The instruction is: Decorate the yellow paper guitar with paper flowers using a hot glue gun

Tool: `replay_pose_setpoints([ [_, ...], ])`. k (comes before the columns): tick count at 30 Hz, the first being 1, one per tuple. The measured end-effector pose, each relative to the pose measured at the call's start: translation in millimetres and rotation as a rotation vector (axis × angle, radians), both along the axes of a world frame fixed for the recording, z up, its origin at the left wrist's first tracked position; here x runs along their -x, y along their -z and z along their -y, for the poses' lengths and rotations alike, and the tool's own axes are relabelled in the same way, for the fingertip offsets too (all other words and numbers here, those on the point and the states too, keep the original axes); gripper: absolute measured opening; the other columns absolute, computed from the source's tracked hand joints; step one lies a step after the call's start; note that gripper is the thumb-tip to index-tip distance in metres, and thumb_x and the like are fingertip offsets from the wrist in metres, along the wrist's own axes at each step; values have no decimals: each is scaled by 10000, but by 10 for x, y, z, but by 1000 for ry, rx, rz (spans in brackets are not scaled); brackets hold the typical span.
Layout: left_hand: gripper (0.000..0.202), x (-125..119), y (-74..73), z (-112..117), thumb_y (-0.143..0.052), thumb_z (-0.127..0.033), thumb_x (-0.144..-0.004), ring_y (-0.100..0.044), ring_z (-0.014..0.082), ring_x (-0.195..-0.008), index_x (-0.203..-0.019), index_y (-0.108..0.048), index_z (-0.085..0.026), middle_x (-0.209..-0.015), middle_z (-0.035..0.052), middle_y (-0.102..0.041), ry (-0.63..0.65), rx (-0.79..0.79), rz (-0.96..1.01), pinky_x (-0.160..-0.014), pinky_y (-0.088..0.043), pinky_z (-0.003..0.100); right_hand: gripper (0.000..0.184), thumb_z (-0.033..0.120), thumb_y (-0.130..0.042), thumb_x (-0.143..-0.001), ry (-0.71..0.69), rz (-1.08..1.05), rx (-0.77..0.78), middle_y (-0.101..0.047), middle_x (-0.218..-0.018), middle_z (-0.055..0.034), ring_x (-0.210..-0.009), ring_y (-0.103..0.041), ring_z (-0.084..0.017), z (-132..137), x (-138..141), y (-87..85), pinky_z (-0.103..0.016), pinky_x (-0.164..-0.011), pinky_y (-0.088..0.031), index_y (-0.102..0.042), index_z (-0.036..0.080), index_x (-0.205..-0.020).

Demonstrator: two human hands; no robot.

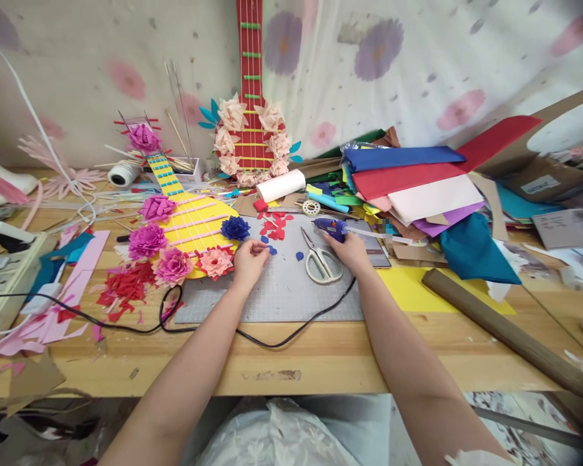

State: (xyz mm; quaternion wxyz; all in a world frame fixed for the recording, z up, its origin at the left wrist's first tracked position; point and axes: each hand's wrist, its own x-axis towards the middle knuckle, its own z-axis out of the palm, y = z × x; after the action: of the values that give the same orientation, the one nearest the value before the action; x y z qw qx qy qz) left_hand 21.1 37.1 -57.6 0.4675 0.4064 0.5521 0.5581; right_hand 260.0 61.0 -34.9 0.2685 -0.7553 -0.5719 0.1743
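My left hand [250, 262] is closed in a pinch at a small blue paper petal [271, 250], with more blue petals by the fingertips. My right hand [354, 252] is wrapped round the handle of a blue glue gun [331, 226], its nozzle pointing left and a glue stick out of its back. Between my hands, scissors [323, 264] lie on a grey cutting mat [272, 301]. Beside my left hand is a yellow paper guitar [194, 223] with pink flowers and a dark blue flower [236, 228]. Red petals [274, 225] lie behind the scissors.
A red paper guitar [252, 139] leans at the back. Coloured paper sheets [412, 171] pile up at the right, near a brown roll [495, 323]. A black cord [282, 345] crosses the mat and table front. Red scraps [124, 288] lie left; a power strip [17, 278] stands farther left.
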Motion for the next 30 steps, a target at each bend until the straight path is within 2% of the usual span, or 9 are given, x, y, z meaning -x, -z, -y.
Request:
replay_pose_setpoints([
  [3,131,-12,-25,-10,-666,-178,-610,-599,110,-541,-702,-574,-162,-578,-21,-593,-4,41,16,-464,-439,192,478,595,-562,-715,-47,-207,-77,-677,-739,-108,-708,-624,-240,80,69,-13,-341,-640,-464,-656,133,-792],
  [5,142,-19,-40,-13,-680,-180,-603,-609,114,-549,-700,-578,-160,-581,-19,-599,-7,58,16,-462,-440,188,492,614,-577,-690,-152,-360,-92,-665,-686,-75,-630,-604,-202,158,123,-55,-320,-596,-466,-657,140,-797],
  [7,151,-22,-48,-14,-691,-187,-598,-618,119,-557,-700,-583,-159,-584,-18,-604,-12,60,12,-466,-448,190,474,602,-610,-668,-265,-419,-69,-661,-665,-56,-623,-601,-190,234,189,-103,-310,-594,-472,-666,150,-797],
  [11,141,-17,-39,-15,-686,-186,-607,-623,126,-563,-702,-586,-157,-588,-14,-609,-23,57,16,-472,-463,199,385,533,-642,-682,-411,-362,-16,-688,-731,-44,-739,-633,-210,317,294,-137,-317,-678,-492,-687,178,-824],
  [15,140,-9,-20,-23,-683,-189,-608,-629,135,-569,-707,-588,-159,-591,-11,-612,-17,45,27,-475,-473,212,364,512,-632,-710,-471,-322,-1,-706,-786,-35,-761,-638,-209,315,318,-88,-317,-697,-497,-696,194,-875],
  [30,130,-13,-36,-25,-676,-169,-613,-630,130,-561,-706,-586,-152,-581,-10,-616,-13,60,51,-474,-472,206,391,475,-642,-728,-526,-316,-30,-712,-916,-34,-837,-639,-195,310,357,-81,-330,-791,-482,-685,204,-1006],
])
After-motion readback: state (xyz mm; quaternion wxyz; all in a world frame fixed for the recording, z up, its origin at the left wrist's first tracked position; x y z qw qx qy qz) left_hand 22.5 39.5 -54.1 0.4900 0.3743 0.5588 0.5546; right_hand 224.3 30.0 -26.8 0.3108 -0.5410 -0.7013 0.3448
